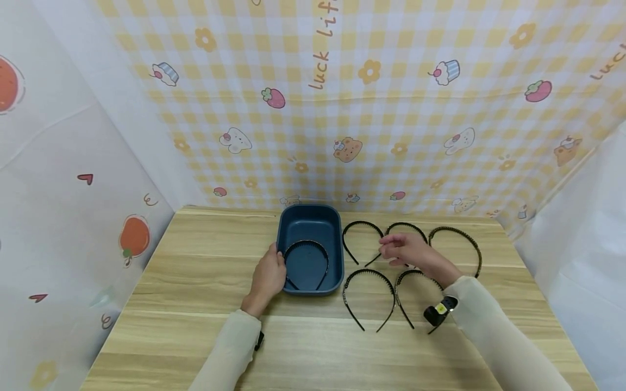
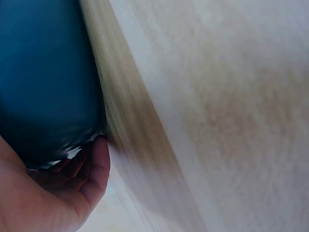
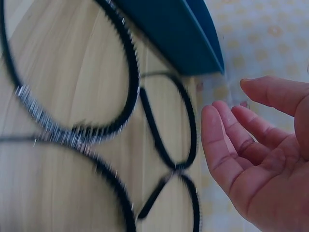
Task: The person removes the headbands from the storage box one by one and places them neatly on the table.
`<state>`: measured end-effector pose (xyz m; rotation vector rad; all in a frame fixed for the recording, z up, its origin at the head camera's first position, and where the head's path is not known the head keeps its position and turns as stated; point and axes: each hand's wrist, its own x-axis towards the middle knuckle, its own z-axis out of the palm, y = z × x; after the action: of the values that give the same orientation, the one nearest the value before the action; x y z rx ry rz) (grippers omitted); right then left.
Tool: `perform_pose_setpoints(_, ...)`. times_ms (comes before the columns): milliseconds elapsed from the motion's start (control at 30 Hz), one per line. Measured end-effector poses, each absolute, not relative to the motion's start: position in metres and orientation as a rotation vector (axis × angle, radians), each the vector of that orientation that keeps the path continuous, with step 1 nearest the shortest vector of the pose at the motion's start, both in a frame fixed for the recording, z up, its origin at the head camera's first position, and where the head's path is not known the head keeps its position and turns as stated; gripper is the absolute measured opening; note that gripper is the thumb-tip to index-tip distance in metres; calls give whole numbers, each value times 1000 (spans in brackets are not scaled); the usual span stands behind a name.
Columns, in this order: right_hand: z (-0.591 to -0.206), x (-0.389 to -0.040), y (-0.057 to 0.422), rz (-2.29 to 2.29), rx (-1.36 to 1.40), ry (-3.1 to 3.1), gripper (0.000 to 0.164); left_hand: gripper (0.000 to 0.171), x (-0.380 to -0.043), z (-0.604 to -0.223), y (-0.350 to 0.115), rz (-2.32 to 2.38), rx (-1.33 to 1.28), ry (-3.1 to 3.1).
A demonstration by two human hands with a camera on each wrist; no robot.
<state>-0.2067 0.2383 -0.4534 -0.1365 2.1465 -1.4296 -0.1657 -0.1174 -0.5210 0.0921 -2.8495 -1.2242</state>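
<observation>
A dark blue plastic bin (image 1: 309, 217) stands on the wooden table, with one toothed black headband (image 1: 320, 248) lying inside it. My left hand (image 1: 269, 273) grips the bin's left side; in the left wrist view the fingers (image 2: 99, 166) curl against its wall. Over the headbands to the right hovers my right hand (image 1: 408, 252), fingers parted and holding nothing. Below it and around lie a back-left headband (image 1: 348, 228), a back-middle headband (image 1: 402, 224), a larger brownish headband (image 1: 471, 241), a front-left headband (image 1: 369, 271) and a front-right headband (image 1: 398, 298), partly hidden by the right arm.
Behind the table (image 1: 205, 260) hangs a yellow checked cloth (image 1: 303, 125) with printed cartoons. White printed sheets close off both sides. A small black wrist camera (image 1: 435, 314) sits on the right wrist, above the front-right headband.
</observation>
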Motion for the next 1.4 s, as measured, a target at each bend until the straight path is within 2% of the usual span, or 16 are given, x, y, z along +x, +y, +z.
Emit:
perform_pose_setpoints(400,-451,-212,189,-1517,-189,2065,46,33,-166,-521,-116,-1232,89,-2845)
perform_pose_setpoints(833,-451,-213,160,-1553,-261,1994,47,34,-166,-523,-117,-1201,97,-2840)
perform_pose_setpoints(1100,-450,-213,139,-1524,-258,2000,42,33,-166,-523,-117,-1196,100,-2843)
perform_pose_setpoints(1400,-449,-215,118,-1433,-234,2047,51,33,-166,-521,-117,-1203,101,-2846)
